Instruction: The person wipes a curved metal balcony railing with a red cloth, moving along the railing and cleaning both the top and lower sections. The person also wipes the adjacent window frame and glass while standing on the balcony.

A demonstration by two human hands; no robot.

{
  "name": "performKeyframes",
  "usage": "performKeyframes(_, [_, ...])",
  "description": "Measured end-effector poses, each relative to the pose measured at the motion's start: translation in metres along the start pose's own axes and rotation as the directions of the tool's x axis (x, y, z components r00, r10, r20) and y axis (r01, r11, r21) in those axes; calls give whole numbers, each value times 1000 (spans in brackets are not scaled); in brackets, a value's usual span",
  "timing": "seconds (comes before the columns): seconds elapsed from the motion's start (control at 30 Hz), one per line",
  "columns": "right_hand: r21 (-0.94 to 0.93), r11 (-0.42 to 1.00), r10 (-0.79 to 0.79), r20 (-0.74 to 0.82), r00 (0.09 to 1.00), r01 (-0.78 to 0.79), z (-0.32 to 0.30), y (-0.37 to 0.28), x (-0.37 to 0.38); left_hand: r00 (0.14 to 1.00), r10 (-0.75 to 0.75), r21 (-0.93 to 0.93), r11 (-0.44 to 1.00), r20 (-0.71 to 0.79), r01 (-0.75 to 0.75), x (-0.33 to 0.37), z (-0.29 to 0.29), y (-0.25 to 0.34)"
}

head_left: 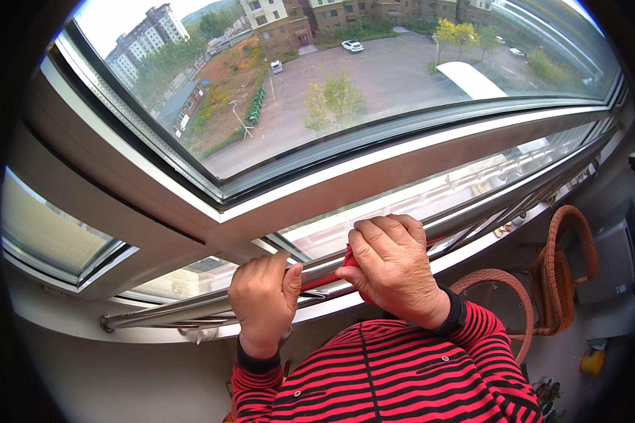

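A shiny metal handrail (183,309) runs along the inside of the window, in front of both hands. My left hand (264,299) is closed over it, with the thumb lying along the side of the fist. To its right, my right hand (391,264) has its fingers bent over the rail and grips a red cloth (351,262) that shows beside the thumb. Red also shows along the rail between the hands; I cannot tell how much is cloth and how much is reflection. What lies under the left fingers is hidden.
A wide window frame (374,166) with glass stands beyond the rail; a car park and buildings show outside. Below the rail is a white sill (458,257) with small items on it. Woven rattan chair arms (564,261) stand close at my right, near a yellow object (592,362).
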State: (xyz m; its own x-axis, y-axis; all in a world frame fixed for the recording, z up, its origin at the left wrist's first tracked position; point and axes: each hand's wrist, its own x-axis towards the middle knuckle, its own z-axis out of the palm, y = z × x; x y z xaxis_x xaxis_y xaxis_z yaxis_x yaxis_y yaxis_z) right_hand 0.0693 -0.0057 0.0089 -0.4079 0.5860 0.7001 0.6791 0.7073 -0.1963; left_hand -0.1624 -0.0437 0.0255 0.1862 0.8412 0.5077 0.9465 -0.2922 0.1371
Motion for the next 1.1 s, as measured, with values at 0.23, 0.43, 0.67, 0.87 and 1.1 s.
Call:
performKeyframes(0.23, [-65, 997, -36, -115, 993, 29, 3, 15, -13, 996, 84, -4, 996, -33, -84, -2, 7, 0])
performKeyframes(0.43, [-221, 966, 100, -163, 981, -135, -38, 86, -55, 998, 66, -12, 998, -18, -66, -5, 8, -1])
performKeyframes(0.67, [-268, 929, 176, -292, 940, -257, -84, 176, -89, 998, 30, 46, 999, -63, -27, -7, 15, 2])
performKeyframes(0.87, [-149, 932, 240, -426, 872, -329, -110, 206, -85, 998, -21, 74, 997, -54, 25, -9, 17, 1])
performKeyframes(1.1, [-89, 968, 178, -424, 888, -236, -81, 189, -88, 999, -33, 96, 995, -9, 33, -12, 16, -6])
